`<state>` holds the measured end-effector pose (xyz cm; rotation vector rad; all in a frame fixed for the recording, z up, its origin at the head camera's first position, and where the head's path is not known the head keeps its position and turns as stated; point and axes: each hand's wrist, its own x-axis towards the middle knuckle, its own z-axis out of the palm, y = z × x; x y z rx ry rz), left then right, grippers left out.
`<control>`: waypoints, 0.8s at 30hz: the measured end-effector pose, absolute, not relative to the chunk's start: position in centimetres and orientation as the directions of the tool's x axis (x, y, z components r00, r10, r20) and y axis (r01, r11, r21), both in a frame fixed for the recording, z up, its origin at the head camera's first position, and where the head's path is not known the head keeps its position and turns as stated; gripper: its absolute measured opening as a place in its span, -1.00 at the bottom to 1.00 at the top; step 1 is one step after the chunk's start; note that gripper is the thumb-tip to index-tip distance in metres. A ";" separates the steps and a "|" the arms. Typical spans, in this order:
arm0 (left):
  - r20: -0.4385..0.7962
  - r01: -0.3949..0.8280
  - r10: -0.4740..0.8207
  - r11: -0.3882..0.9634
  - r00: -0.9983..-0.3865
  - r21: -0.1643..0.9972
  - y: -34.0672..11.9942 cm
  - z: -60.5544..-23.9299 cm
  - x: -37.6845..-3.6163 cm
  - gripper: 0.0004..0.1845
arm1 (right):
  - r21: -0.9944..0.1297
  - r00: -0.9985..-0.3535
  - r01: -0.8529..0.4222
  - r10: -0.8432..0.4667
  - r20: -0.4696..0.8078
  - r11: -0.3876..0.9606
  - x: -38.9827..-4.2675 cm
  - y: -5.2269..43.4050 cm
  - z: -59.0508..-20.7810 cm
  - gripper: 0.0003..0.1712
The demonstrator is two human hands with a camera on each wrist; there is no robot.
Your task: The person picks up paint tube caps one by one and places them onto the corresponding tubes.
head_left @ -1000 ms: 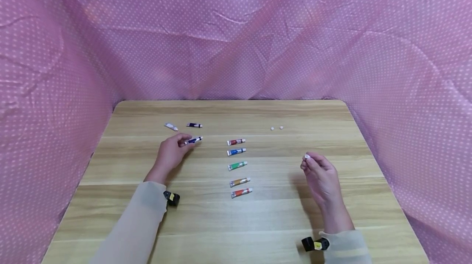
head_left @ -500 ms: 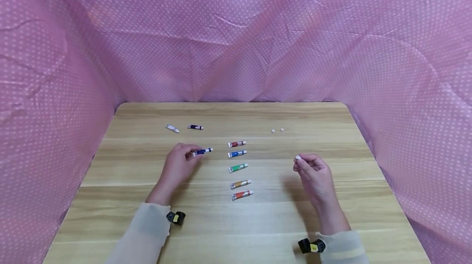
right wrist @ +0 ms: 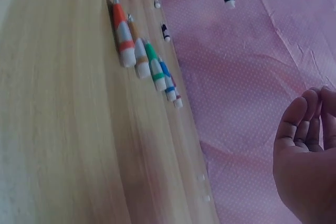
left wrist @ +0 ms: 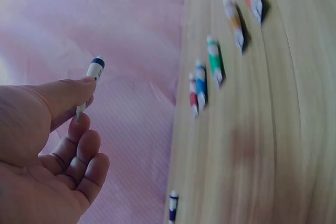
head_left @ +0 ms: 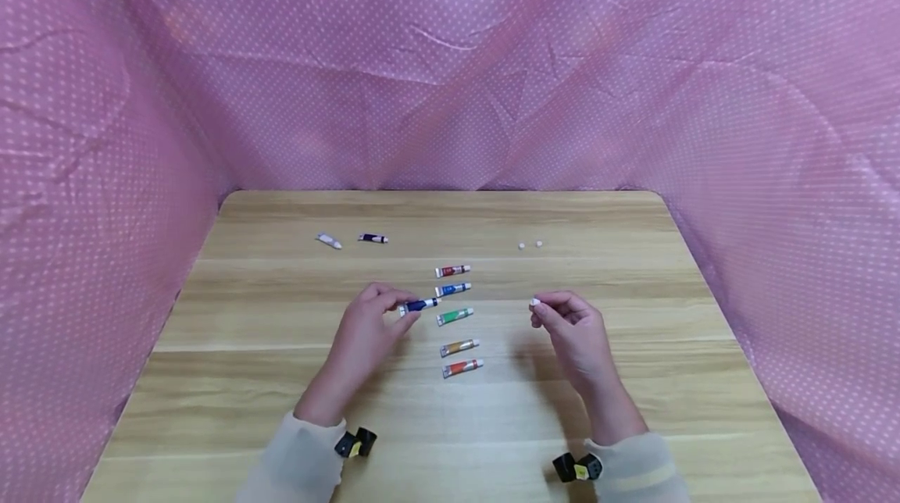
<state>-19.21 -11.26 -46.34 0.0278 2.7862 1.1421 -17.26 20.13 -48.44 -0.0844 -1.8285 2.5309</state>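
My left hand point(head_left: 369, 331) pinches a dark blue paint tube point(head_left: 422, 305) between thumb and fingers. Its tip points right, with a short pale nozzle beyond a dark band, plain in the left wrist view on the tube point(left wrist: 95, 69). Opposite, my right hand point(head_left: 582, 339) pinches a small white cap point(head_left: 535, 302) at its fingertips; the fingers hide the cap in the right wrist view. Between the hands lies a column of paint tubes: red point(head_left: 452, 271), blue point(head_left: 453, 290), green point(head_left: 455, 317), ochre point(head_left: 459, 347) and orange-red point(head_left: 462, 369). The held tube overlaps the blue one's left end in the head view.
At the back left of the wooden table point(head_left: 232, 378) lie a white tube point(head_left: 328, 240) and a dark purple tube point(head_left: 373, 238). Two small white caps, one nearer the middle point(head_left: 522, 246) and another beside it point(head_left: 539, 244), lie at the back right. Pink dotted cloth point(head_left: 450, 81) surrounds the table.
My left hand has carried the dark blue tube rightward and toward me, up to the column. My right hand has moved left with the white cap. The two hands are closer together.
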 end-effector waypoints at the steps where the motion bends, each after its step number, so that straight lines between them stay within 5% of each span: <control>1: -0.110 -0.025 0.073 0.714 -0.991 0.699 -11.0 -46.1 -18.9 -0.71 | -0.953 -0.998 0.020 0.049 -0.037 -0.301 -17.2 19.9 -48.4 -0.57; 12: -0.081 0.060 0.168 0.697 -0.983 0.715 -9.4 -44.5 -16.6 -0.73 | -0.991 -0.994 0.105 0.010 -0.106 -0.080 -15.9 17.3 -47.6 -0.85; 19: -0.039 0.126 0.220 0.686 -0.975 0.716 -9.3 -43.3 -15.5 -0.73 | -0.985 -0.995 0.090 -0.034 -0.096 0.149 -14.8 15.6 -46.9 -0.76; 24: -0.015 0.165 0.256 0.666 -0.967 0.728 -9.2 -43.2 -15.0 -0.75 | -0.981 -0.998 0.029 -0.054 -0.040 0.192 -14.1 14.6 -46.7 -0.81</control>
